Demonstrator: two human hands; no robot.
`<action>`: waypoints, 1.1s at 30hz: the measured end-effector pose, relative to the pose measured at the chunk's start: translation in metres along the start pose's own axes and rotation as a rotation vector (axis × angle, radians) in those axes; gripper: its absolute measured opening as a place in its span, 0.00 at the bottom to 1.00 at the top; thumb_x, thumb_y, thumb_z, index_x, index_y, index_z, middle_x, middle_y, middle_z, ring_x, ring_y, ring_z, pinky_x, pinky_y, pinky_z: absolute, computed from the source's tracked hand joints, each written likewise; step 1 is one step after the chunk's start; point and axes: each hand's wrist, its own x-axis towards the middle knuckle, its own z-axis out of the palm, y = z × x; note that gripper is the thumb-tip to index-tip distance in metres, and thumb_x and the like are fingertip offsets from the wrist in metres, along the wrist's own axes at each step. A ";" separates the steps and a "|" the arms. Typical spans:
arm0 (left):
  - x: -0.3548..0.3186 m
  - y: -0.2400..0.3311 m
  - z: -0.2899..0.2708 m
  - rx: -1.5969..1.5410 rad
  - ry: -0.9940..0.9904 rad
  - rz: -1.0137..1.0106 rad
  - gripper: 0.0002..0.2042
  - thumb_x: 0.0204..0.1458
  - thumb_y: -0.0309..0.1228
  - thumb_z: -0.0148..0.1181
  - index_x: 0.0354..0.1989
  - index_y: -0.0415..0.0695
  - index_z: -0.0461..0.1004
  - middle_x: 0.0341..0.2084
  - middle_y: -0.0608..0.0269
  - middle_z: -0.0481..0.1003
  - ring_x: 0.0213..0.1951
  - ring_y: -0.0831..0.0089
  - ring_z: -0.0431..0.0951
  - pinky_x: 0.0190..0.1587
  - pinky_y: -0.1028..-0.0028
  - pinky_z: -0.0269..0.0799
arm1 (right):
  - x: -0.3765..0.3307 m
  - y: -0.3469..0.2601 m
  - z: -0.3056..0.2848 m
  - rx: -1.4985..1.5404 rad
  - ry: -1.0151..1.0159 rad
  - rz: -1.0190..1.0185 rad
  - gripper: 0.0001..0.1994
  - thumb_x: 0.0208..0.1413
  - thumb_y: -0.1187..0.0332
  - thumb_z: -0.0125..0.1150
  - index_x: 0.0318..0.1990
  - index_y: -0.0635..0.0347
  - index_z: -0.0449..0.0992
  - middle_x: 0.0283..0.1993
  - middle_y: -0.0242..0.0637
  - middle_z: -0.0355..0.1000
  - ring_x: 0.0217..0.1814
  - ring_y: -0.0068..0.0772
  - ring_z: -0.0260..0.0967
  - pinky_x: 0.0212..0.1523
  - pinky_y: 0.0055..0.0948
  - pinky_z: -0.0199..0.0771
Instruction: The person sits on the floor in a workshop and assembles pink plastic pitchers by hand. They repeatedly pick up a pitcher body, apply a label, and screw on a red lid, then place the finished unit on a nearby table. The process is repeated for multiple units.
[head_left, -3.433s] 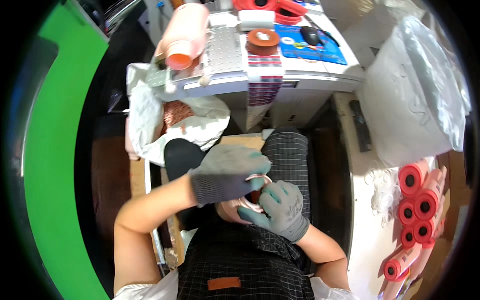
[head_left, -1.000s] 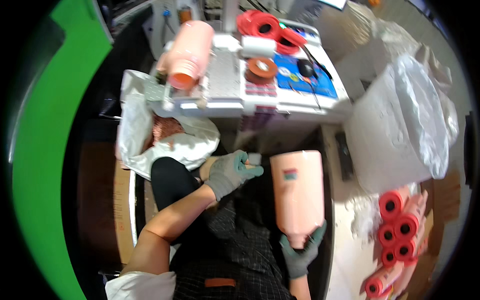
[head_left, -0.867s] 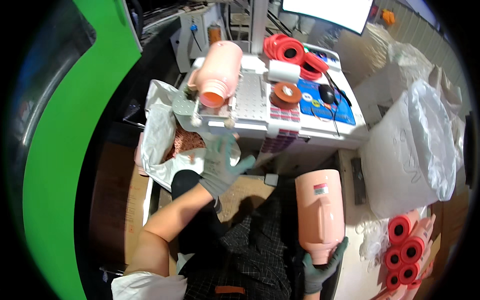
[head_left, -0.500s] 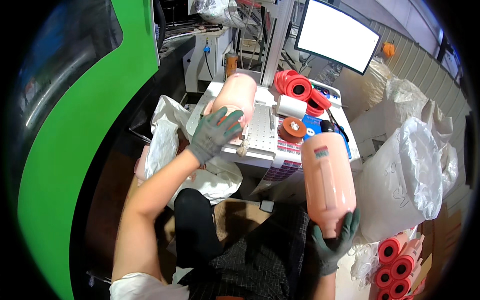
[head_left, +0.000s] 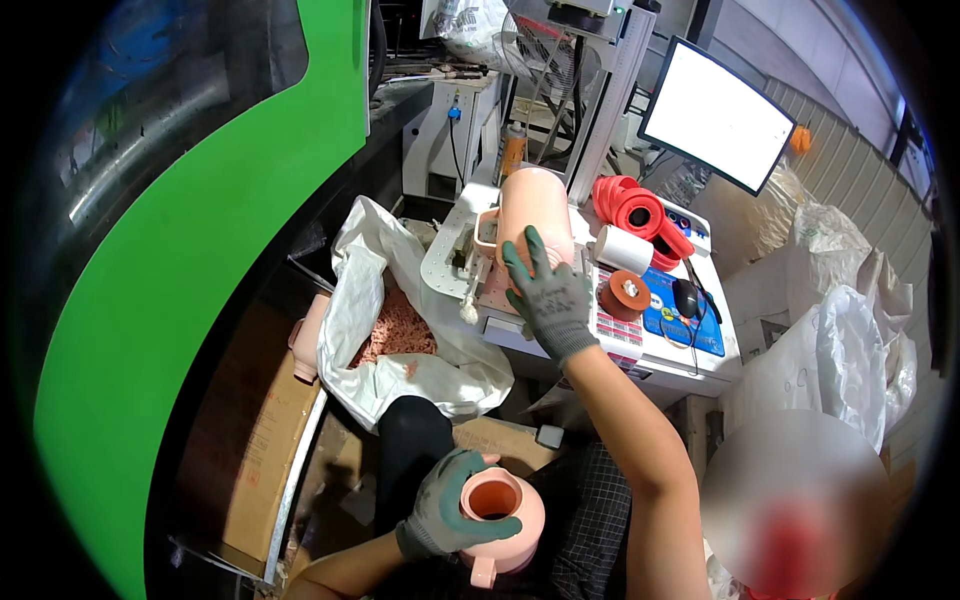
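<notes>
My left hand (head_left: 445, 508), in a grey-green glove, grips a pink jug (head_left: 530, 530) by its neck over my lap. The jug's open mouth faces up and its handle points toward me. A second pink jug (head_left: 536, 205) lies on the perforated metal plate (head_left: 446, 268), handle to the left. Against this jug's near end is my right hand (head_left: 553, 300), gloved too, with fingers spread and not wrapped around it; whether the palm presses on it is hidden.
A white sack (head_left: 350, 345) of pink granules stands left of the worktable, beside another pink jug (head_left: 308, 338). On the table are red rings (head_left: 640, 212), a white roll (head_left: 622, 248), a brown spool (head_left: 624, 296) and a mouse (head_left: 685, 298). A monitor (head_left: 717, 115) rises behind; the lower right is blurred.
My left hand has moved from the plate down to my lap, now holding a jug. My right hand, which held a jug at lower right, has come to the plate. The view has shifted.
</notes>
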 end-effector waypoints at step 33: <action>0.078 -0.052 -0.021 0.081 -0.269 0.045 0.25 0.47 0.36 0.67 0.53 0.36 0.73 0.45 0.54 0.78 0.45 0.59 0.78 0.53 0.63 0.74 | -0.430 0.035 -0.153 0.406 0.216 1.228 0.09 0.58 0.72 0.71 0.45 0.61 0.82 0.45 0.46 0.80 0.46 0.49 0.79 0.48 0.40 0.79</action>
